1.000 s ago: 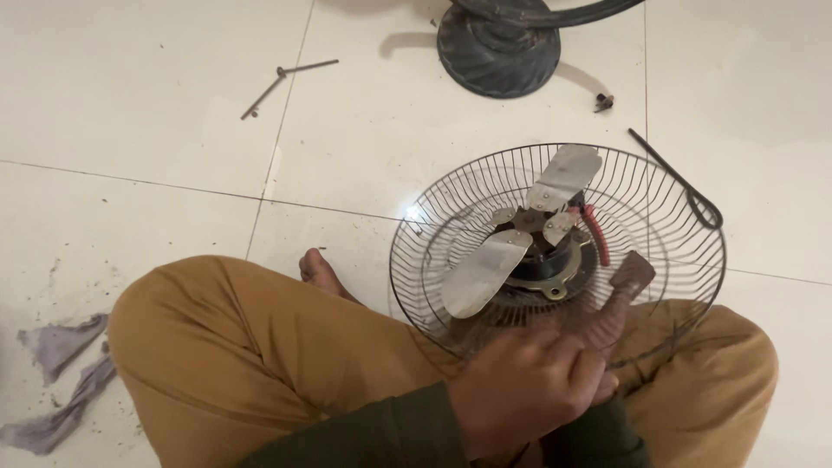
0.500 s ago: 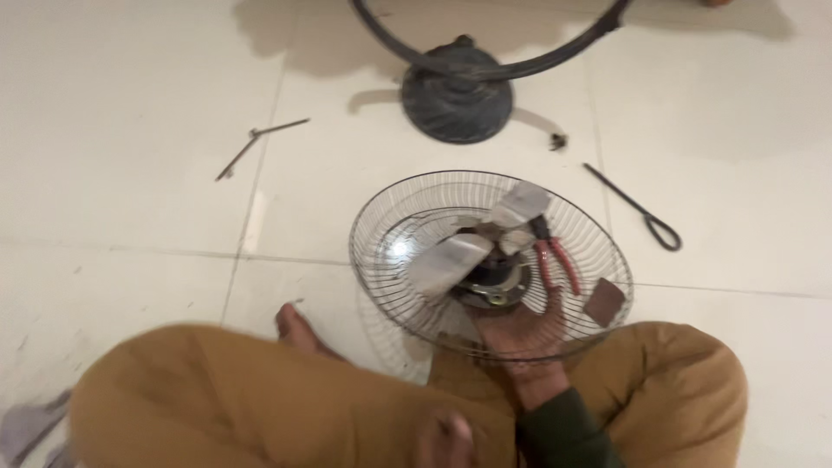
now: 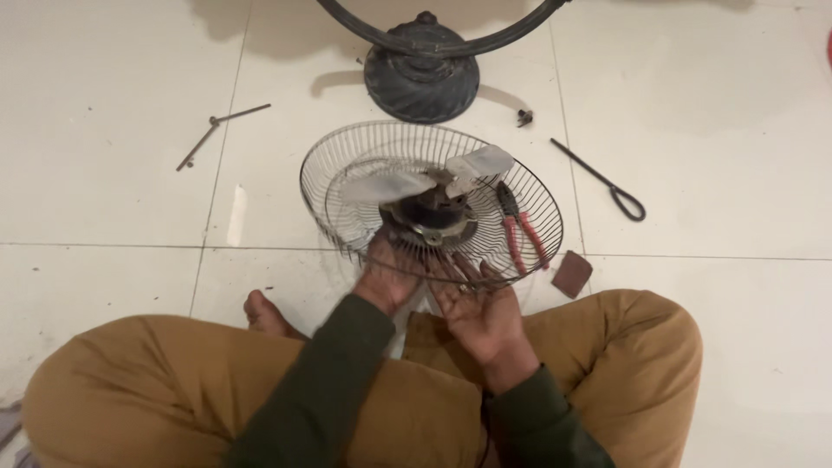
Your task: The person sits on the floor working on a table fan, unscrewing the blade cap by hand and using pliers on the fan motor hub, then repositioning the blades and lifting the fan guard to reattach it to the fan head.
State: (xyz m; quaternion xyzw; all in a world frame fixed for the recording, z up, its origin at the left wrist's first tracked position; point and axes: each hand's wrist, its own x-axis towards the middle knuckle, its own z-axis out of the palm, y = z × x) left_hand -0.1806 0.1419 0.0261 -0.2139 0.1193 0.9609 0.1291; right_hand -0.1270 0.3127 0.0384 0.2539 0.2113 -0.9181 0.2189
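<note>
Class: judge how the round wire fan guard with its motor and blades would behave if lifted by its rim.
The wire fan guard looks thin and open, so probably light and a little springy. The dark motor hub at its centre likely makes it heavy there. Both hands, left hand and right hand, support its near edge, suggesting it would tip if unsupported.

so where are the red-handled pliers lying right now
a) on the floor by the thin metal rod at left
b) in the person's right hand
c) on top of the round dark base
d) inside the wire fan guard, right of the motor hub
d: the red-handled pliers lie inside the wire fan guard, right of the motor hub, and neither the left hand nor the right hand holds them.
</note>
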